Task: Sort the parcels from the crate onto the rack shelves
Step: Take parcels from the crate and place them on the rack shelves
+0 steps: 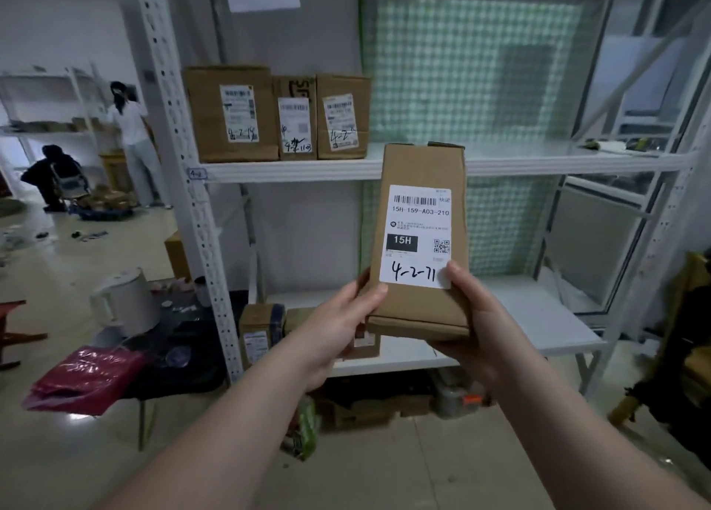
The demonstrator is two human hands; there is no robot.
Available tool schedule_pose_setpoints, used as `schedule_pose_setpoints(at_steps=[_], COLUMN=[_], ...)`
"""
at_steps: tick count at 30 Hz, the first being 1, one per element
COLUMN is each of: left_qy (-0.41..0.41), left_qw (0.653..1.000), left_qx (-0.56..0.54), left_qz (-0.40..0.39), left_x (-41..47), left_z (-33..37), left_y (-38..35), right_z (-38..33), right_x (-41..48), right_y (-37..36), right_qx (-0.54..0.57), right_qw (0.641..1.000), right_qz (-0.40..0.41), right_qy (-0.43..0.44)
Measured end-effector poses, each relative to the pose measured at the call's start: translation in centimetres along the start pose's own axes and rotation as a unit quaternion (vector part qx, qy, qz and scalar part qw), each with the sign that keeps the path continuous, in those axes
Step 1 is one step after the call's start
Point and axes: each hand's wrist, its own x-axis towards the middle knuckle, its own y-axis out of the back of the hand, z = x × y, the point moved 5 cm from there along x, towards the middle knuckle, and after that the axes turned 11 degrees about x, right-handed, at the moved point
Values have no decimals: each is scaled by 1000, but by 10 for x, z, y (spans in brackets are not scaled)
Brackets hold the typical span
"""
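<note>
fingers [379, 290] of both hands are gripping a parcel [421, 240] marked 4-2-71, reading its label [417, 236]; next it is needing a slot on the upper shelf [500, 163] beside the 4-2 boxes [277, 115].

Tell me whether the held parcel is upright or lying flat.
Upright: the parcel stands on its short end, label facing the camera, left hand and right hand gripping its bottom.

Both arms outstretched, left hand [338, 317] and right hand [477, 317] in closed grip.

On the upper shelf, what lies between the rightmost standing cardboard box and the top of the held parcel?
Head view: only bare white shelf board separates the brown cardboard box from the tall brown parcel.
</note>
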Motion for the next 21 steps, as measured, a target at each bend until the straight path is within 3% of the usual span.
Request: schedule_pose_setpoints(at_steps=[5, 11, 21], left_qy=[-10, -78, -123], left_qw=[1000, 989, 983], left_qx=[18, 96, 103], left_qz=[-1, 75, 94], left_x=[25, 61, 190], left_z=[30, 58, 97], left_y=[9, 37, 81], right_z=[-35, -58, -117], right_x=[36, 86, 220], right_y=[-11, -22, -38], right_qx=[4, -90, -214], right_qw=[999, 993, 972], right_qz=[-40, -64, -30], right_qy=[37, 42, 90])
